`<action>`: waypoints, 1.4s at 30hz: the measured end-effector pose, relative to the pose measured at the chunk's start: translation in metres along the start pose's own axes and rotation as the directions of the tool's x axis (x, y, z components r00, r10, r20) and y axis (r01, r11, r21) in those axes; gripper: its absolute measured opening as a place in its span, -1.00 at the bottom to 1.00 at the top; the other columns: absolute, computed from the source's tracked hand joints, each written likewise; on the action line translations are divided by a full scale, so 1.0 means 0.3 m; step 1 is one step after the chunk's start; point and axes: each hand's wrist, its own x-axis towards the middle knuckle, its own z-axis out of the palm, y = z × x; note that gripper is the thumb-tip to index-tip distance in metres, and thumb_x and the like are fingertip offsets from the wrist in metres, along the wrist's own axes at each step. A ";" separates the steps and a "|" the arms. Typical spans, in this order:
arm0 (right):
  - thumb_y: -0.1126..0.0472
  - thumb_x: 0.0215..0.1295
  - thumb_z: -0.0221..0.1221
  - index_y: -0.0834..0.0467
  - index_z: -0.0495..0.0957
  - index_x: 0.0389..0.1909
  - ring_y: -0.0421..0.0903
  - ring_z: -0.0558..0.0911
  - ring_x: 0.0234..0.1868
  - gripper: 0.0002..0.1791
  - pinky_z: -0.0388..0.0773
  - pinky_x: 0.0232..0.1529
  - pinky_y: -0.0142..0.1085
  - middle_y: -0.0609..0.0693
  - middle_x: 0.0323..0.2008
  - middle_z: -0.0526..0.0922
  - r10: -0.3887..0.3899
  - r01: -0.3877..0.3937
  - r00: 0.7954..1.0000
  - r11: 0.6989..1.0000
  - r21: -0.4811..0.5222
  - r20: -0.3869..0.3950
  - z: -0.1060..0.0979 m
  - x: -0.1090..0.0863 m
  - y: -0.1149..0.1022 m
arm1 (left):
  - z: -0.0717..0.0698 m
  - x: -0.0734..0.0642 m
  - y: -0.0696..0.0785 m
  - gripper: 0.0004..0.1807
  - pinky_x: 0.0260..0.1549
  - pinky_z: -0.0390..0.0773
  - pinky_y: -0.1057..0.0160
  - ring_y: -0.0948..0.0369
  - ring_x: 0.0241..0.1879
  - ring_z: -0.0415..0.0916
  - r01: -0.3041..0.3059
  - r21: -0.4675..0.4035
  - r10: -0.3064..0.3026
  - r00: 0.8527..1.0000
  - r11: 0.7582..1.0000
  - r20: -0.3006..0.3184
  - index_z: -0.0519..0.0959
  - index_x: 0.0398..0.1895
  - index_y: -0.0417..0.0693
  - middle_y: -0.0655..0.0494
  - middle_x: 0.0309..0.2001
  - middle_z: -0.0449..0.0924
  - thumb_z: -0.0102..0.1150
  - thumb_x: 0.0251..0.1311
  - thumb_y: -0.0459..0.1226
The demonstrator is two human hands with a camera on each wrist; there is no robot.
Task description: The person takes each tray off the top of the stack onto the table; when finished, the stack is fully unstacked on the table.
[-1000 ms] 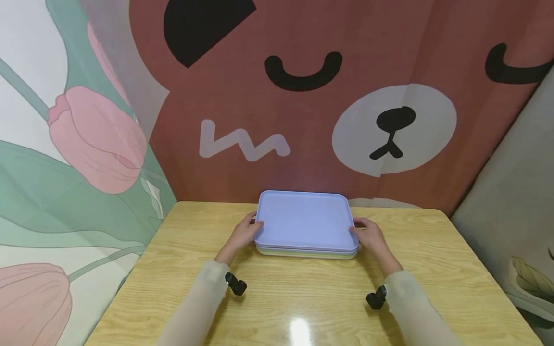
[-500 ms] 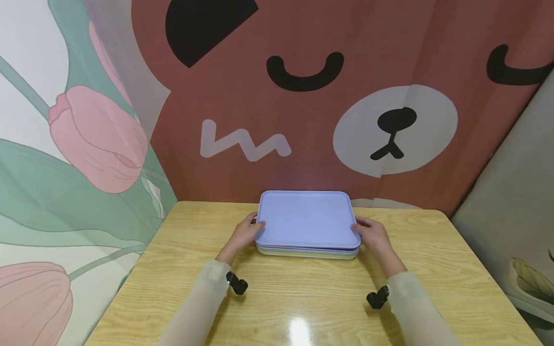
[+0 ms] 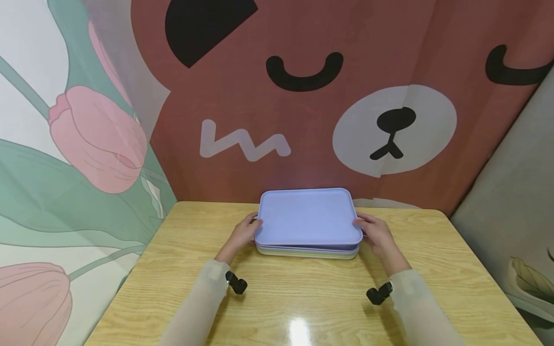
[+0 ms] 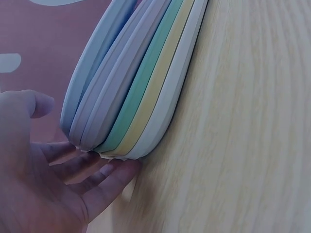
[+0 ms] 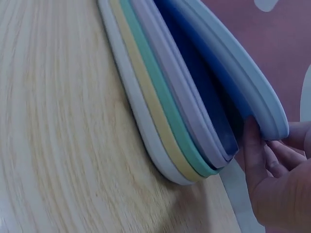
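Note:
A periwinkle-blue rectangular tray [image 3: 308,216] tops a stack of trays at the table's far edge. Its right end is tilted up, with a dark gap beneath it in the right wrist view. My right hand [image 3: 375,235] pinches that raised end, thumb above and fingers [image 5: 253,153] under the rim. At the other end, my left hand [image 3: 242,235] has its fingers [image 4: 109,187] against the stack's side, while its thumb stands over the top tray's rim. Below lie lavender trays [image 5: 172,82], a green tray [image 4: 127,109], a yellow tray [image 4: 146,114] and a white tray [image 4: 167,104].
The wood-grain table [image 3: 277,298] carries the stack. Directly behind it hangs a brown bear-print curtain [image 3: 242,105], with a tulip-print curtain [image 3: 43,192] on the left. A small black camera [image 3: 379,293] sits on each sleeve cuff.
The top tray's right end has risen off the stack, opening a gap beneath it. My right hand has moved up and slightly right with it; the left hand has barely moved.

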 end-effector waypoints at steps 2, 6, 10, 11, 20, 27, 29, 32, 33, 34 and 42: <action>0.26 0.44 0.19 0.27 0.26 0.49 -0.32 0.59 -0.23 -0.34 0.62 -0.20 -0.42 0.03 0.11 0.57 0.003 -0.003 1.000 0.999 0.045 -0.003 -0.002 0.003 -0.001 | -0.002 0.001 0.000 -0.33 -0.20 0.68 0.04 -0.12 0.26 0.45 0.012 -0.024 -0.012 1.000 1.000 0.003 0.28 0.52 -0.04 -0.20 0.38 0.40 -0.05 0.46 0.06; 0.28 0.42 0.20 0.27 0.23 0.50 -0.32 0.59 -0.24 -0.32 0.61 -0.20 -0.43 0.00 0.11 0.56 0.013 -0.013 1.000 0.996 0.092 -0.002 -0.012 0.005 -0.002 | -0.002 -0.001 -0.001 -0.36 -0.25 0.70 0.05 -0.11 0.18 0.51 0.030 -0.096 -0.030 1.000 0.995 0.007 0.29 0.53 0.00 -0.23 0.34 0.44 -0.09 0.46 0.02; 0.27 0.42 0.22 0.26 0.22 0.51 -0.30 0.60 -0.23 -0.30 0.61 -0.19 -0.43 -0.05 0.09 0.57 0.029 -0.029 1.000 0.994 0.105 0.005 -0.035 0.006 -0.002 | -0.004 -0.002 -0.006 -0.38 -0.24 0.72 0.01 -0.11 0.14 0.55 0.026 -0.154 -0.023 0.999 0.988 0.024 0.28 0.53 -0.04 -0.26 0.28 0.48 -0.08 0.44 -0.08; 0.27 0.42 0.22 0.25 0.21 0.52 -0.30 0.60 -0.23 -0.29 0.61 -0.18 -0.43 -0.05 0.09 0.57 0.031 -0.032 0.999 0.994 0.109 0.011 -0.043 0.006 -0.002 | -0.005 -0.001 -0.009 -0.37 -0.23 0.72 -0.01 -0.11 0.14 0.55 0.020 -0.160 -0.015 0.999 0.987 0.030 0.28 0.53 -0.05 -0.27 0.27 0.48 -0.07 0.42 -0.11; 0.25 0.42 0.23 0.25 0.14 0.54 -0.29 0.63 -0.24 -0.24 0.62 -0.17 -0.42 -0.26 -0.13 0.61 0.037 -0.042 0.998 0.988 0.146 0.043 -0.127 -0.003 -0.004 | -0.021 0.023 -0.048 -0.29 -0.17 0.70 -0.05 -0.15 0.19 0.48 -0.033 -0.176 0.051 0.994 0.984 0.097 0.21 0.55 -0.05 -0.31 0.35 0.36 0.06 0.31 -0.32; 0.27 0.40 0.25 0.12 0.32 0.49 -0.29 0.64 -0.23 -0.34 0.62 -0.17 -0.39 -0.38 -0.27 0.65 0.024 -0.038 0.997 0.978 0.205 0.072 -0.180 -0.011 0.007 | -0.035 0.028 -0.076 -0.28 -0.02 0.65 -0.11 -0.14 0.23 0.45 -0.016 -0.232 0.053 0.987 0.973 0.154 0.15 0.57 0.02 -0.27 0.40 0.29 0.05 0.34 -0.33; 0.27 0.40 0.25 0.04 0.42 0.43 -0.28 0.65 -0.23 -0.41 0.62 -0.17 -0.39 -0.37 -0.27 0.66 0.024 -0.040 0.997 0.975 0.219 0.077 -0.193 -0.011 0.014 | -0.038 0.028 -0.081 -0.27 -0.01 0.64 -0.11 -0.14 0.24 0.44 -0.014 -0.225 0.052 0.985 0.974 0.165 0.13 0.58 0.03 -0.26 0.41 0.28 0.05 0.36 -0.33; 0.26 0.41 0.24 -0.10 0.58 0.29 -0.28 0.64 -0.23 -0.54 0.61 -0.17 -0.38 -0.37 -0.26 0.66 0.030 -0.047 0.996 0.974 0.224 0.081 -0.213 -0.011 0.022 | -0.042 0.032 -0.087 -0.27 0.00 0.64 -0.12 -0.14 0.25 0.44 -0.013 -0.216 0.052 0.983 0.976 0.176 0.11 0.59 0.05 -0.25 0.42 0.27 0.05 0.38 -0.31; 0.25 0.41 0.24 -0.13 0.62 0.23 -0.28 0.64 -0.23 -0.58 0.61 -0.17 -0.39 -0.37 -0.26 0.66 0.035 -0.051 0.996 0.973 0.223 0.078 -0.220 -0.012 0.024 | -0.043 0.034 -0.089 -0.28 0.00 0.64 -0.11 -0.14 0.25 0.44 -0.015 -0.214 0.055 0.982 0.977 0.179 0.11 0.59 0.04 -0.26 0.42 0.26 0.05 0.39 -0.31; 0.26 0.41 0.24 -0.14 0.64 0.20 -0.28 0.64 -0.23 -0.60 0.61 -0.17 -0.39 -0.37 -0.26 0.66 0.036 -0.053 0.996 0.973 0.226 0.081 -0.227 -0.012 0.024 | -0.043 0.034 -0.090 -0.27 0.00 0.64 -0.11 -0.14 0.25 0.44 -0.014 -0.215 0.054 0.982 0.977 0.182 0.10 0.60 0.05 -0.26 0.42 0.25 0.05 0.39 -0.31; 0.25 0.38 0.27 -0.17 0.69 0.08 -0.29 0.65 -0.24 -0.67 0.62 -0.19 -0.39 -0.39 -0.26 0.66 0.028 -0.045 0.997 0.974 0.221 0.078 -0.283 -0.023 0.014 | -0.049 0.021 -0.089 -0.26 0.06 0.60 -0.13 -0.14 0.25 0.44 0.006 -0.226 0.040 0.979 0.974 0.199 0.07 0.61 0.07 -0.23 0.46 0.21 0.05 0.42 -0.31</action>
